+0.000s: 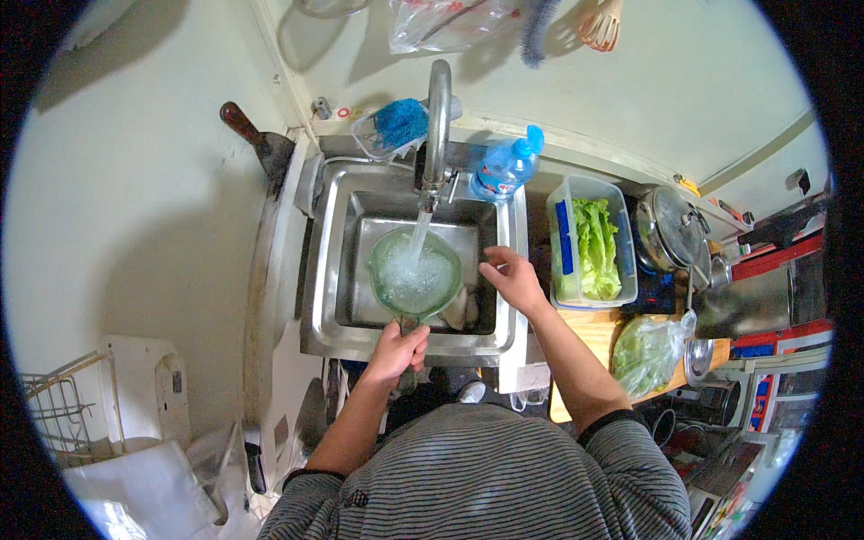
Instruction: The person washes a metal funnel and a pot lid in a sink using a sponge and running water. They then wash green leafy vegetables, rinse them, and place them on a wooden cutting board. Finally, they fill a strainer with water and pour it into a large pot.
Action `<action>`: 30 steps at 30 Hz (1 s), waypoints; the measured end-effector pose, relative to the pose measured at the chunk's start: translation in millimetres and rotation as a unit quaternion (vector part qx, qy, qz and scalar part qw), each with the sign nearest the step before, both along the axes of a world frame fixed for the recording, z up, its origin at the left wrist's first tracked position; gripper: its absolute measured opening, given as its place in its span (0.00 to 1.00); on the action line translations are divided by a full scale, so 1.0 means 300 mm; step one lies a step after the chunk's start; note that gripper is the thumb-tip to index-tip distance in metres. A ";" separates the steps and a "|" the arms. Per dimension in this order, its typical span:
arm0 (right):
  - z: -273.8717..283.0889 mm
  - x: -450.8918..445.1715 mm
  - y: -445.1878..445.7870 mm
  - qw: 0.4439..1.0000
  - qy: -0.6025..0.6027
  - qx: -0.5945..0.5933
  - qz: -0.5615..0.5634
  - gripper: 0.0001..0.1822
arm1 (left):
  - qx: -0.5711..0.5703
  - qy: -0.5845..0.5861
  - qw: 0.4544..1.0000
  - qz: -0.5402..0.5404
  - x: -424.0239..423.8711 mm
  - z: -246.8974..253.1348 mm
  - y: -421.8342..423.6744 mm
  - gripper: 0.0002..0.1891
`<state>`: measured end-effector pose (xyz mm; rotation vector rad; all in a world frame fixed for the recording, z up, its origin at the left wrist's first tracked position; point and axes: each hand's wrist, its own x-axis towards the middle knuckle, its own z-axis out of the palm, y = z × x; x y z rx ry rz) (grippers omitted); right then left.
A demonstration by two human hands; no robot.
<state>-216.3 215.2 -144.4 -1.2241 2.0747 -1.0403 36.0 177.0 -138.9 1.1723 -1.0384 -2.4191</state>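
My left hand [398, 351] grips the handle of a green translucent plastic dipper [451, 260], whose bowl is over the basin of a stainless steel sink [331, 263]. Water pours from the curved metal faucet [439, 128] into the bowl, where it looks foamy and churned. My right hand [514, 278] hovers by the sink's right rim, holding nothing, thumb and fingers apart. Partly hidden behind the dipper, a pale item [460, 309] lies on the basin floor; I cannot tell what it is.
Right of the sink, a clear plastic container [631, 270] holds lettuce leaves [595, 250]. Beyond are a lidded pot [671, 226] and a plastic bag of greens [648, 358]. A blue-capped bottle [503, 169] and a blue scrubber [401, 123] flank the faucet. A cleaver [273, 155] stands at left.
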 end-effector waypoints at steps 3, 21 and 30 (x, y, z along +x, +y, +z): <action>-0.047 -0.009 -0.015 0.999 -0.013 0.037 -0.015 0.11 | 0.002 -0.001 1.000 0.003 0.016 -0.026 0.000 0.08; -0.326 -0.063 -0.576 0.977 -0.158 0.021 -0.139 0.14 | 0.013 -0.061 0.998 0.023 0.056 -0.074 -0.004 0.11; -0.524 -0.174 -0.566 0.975 -0.184 -0.005 -0.121 0.19 | 0.022 -0.064 0.998 0.011 0.058 -0.126 0.002 0.14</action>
